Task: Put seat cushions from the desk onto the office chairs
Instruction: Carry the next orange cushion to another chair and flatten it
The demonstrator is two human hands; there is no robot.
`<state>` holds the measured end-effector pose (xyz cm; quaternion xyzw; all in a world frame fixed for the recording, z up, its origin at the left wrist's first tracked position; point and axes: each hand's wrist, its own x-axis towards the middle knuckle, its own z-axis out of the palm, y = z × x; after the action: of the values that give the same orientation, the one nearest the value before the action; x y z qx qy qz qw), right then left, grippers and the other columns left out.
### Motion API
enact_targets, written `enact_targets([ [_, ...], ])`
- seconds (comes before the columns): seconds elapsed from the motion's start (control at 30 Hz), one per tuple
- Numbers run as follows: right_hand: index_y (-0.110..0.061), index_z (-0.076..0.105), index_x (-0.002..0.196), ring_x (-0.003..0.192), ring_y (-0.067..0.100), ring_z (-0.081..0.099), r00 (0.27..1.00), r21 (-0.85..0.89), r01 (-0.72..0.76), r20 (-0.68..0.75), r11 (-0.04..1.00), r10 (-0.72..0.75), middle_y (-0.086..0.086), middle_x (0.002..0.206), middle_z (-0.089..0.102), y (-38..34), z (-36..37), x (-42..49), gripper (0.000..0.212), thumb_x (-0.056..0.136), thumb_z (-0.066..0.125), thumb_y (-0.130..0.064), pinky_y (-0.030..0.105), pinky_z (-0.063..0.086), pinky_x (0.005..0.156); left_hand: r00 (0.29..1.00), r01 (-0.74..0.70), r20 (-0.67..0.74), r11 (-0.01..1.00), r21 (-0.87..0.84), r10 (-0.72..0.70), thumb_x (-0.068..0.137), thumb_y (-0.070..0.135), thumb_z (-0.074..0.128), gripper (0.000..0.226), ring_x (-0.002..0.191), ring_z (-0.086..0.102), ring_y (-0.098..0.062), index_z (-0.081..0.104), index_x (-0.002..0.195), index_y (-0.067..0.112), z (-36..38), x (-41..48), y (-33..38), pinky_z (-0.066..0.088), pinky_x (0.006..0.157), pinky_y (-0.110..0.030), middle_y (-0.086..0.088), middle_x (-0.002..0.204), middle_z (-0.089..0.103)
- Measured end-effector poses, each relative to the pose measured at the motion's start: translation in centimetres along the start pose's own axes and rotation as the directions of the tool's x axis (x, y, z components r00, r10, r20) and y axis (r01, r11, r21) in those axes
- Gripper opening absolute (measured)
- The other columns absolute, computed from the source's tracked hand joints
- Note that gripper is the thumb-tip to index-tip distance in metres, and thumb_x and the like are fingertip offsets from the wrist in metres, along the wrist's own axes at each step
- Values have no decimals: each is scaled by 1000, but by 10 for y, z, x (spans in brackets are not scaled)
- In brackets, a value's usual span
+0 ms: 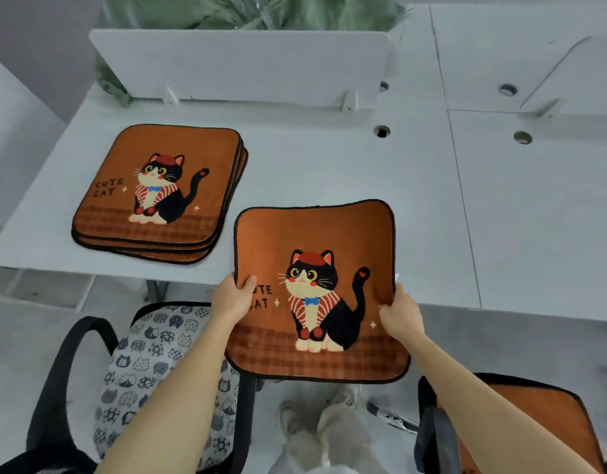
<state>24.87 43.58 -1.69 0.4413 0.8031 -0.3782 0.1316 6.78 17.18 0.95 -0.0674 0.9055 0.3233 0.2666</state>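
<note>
White partition [240, 66]; green foliage [227, 12] behind it.

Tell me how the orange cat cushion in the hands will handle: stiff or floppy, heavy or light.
Probably bendy, not limp: the held cushion bows at its far edge, yet spans between the left hand and right hand. Likely light: edge grips alone carry it, and the stack shows thin pads.

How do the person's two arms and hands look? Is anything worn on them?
Both are bare. The left hand and right hand wear no gloves, and no ring, watch or bracelet shows. The left forearm and right forearm are uncovered to the picture's bottom edge; no sleeve is in view.
</note>
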Motion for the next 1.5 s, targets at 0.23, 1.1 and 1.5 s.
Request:
enact_targets([
  [0.23, -26, 44, 129, 86, 28, 62, 976, 188, -14, -210, 982, 54, 3, 106, 61, 34, -36, -61, 45, 86, 43, -13, 49, 57, 75, 963, -269, -27, 963, -19, 268, 101, 50, 44, 51, 123, 56, -28, 54, 138, 17, 1, -63, 20, 44, 104, -42, -3, 134, 61],
  [1.1, -26, 42, 103, 65, 19, 60, 316, 480, -37, -827, 877, 466, -1, 77, 61, 366, -147, -536, 7, 107, 37, -29, 32, 41, 53, 416, -862, 415, 496, -103, 809, 105, 46, 33, 39, 86, 57, -11, 55, 128, 24, 208, -469, 86, 44, 77, -32, 12, 97, 59],
  [1.5, -36, 17, 153, 70, 25, 58, 146, 545, -129, -816, 829, 559, 2, 86, 61, 620, -245, -664, 50, 107, 35, -27, 34, 42, 66, 231, -931, 518, 341, -127, 824, 106, 43, 31, 45, 104, 62, -23, 53, 132, 13, 414, -733, 116, 41, 84, -32, -2, 118, 64],
])
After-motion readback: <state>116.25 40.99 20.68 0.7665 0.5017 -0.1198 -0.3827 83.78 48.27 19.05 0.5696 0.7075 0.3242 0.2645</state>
